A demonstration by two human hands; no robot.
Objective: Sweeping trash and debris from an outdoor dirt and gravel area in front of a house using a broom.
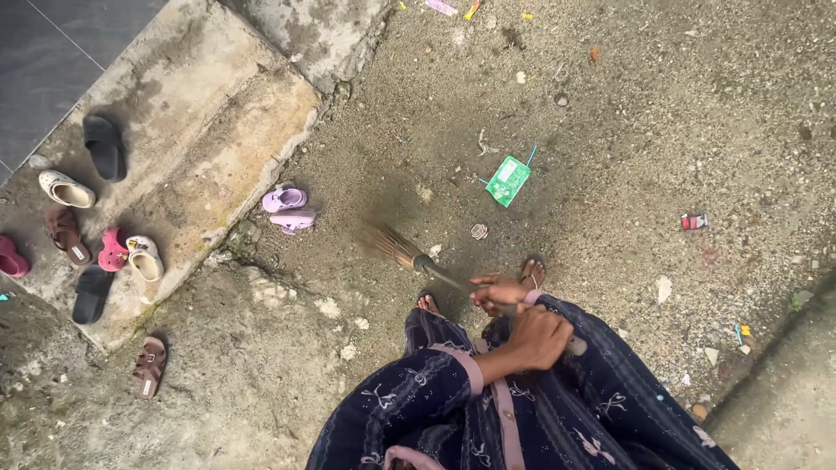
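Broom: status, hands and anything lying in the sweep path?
Both hands on broom handle: right hand forward, left hand behind. Bristles on gritty ground, blurred. Ahead: green wrapper, pair of lilac sandals to the left.

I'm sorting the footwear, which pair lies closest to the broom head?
The small lilac pair, lying on the gravel just left of the broom's bristles; all other shoes sit farther left on or beside the concrete slab.

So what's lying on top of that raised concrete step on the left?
On the concrete step lie loose sandals and slippers: black, cream, brown, pink and another black one. Whatever is beneath them is covered.
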